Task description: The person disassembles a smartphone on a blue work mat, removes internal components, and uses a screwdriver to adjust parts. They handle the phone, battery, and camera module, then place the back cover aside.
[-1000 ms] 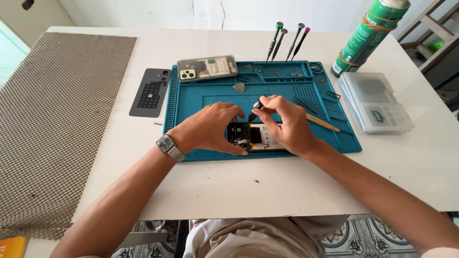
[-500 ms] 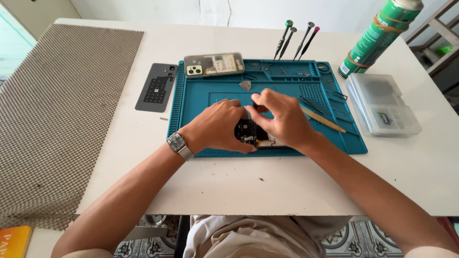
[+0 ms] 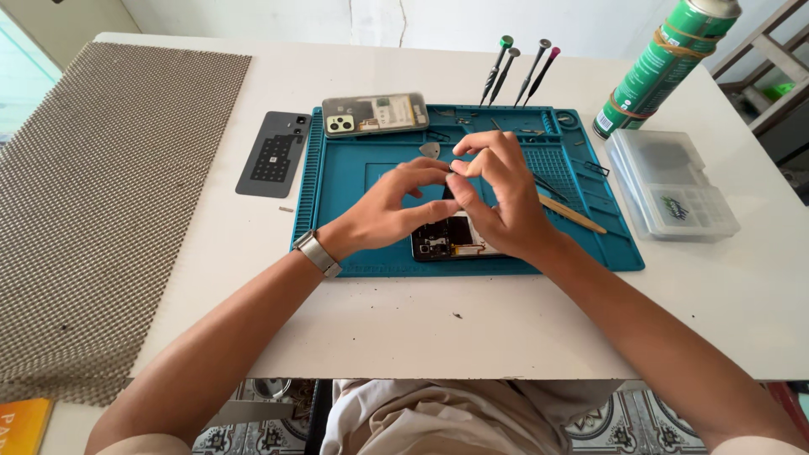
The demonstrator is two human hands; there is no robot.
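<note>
— Since both hands meet above the middle of the frame, where does the opened phone (image 3: 451, 238) lie from them?

— Directly beneath and a little toward the lower edge. It sits on the blue repair mat (image 3: 354, 181), its exposed insides facing up, and only its lower-left part shows; the rest is hidden under the palms.

— Which way does its long axis run?

— As far as the visible part tells, left to right across the frame, parallel to the mat's near rim. The right end disappears under the right hand (image 3: 506, 202).

— And the hands themselves?

— The left hand (image 3: 392, 211) comes in from the lower left, wearing a wristwatch (image 3: 318, 253), fingers curled, thumb and forefinger drawn together. The right hand's fingers are pinched too, tips nearly touching the left's above the phone. Something small seems held between them, but it is too tiny to make out; I cannot tell what it is or which hand has it.

— Which is nearer the phone?

— The right; its heel lies over the phone's right half, while the left arches above the left end.

— Anything close by?

— A wooden spudger (image 3: 573, 215) lies just right of the right hand on the mat, a detached phone back (image 3: 375, 114) at the mat's upper-left corner, three screwdrivers (image 3: 518, 72) beyond the top rim, and a green spray can (image 3: 666, 63) with a clear parts box (image 3: 670, 181) at upper right on the white surface (image 3: 421, 320).
</note>
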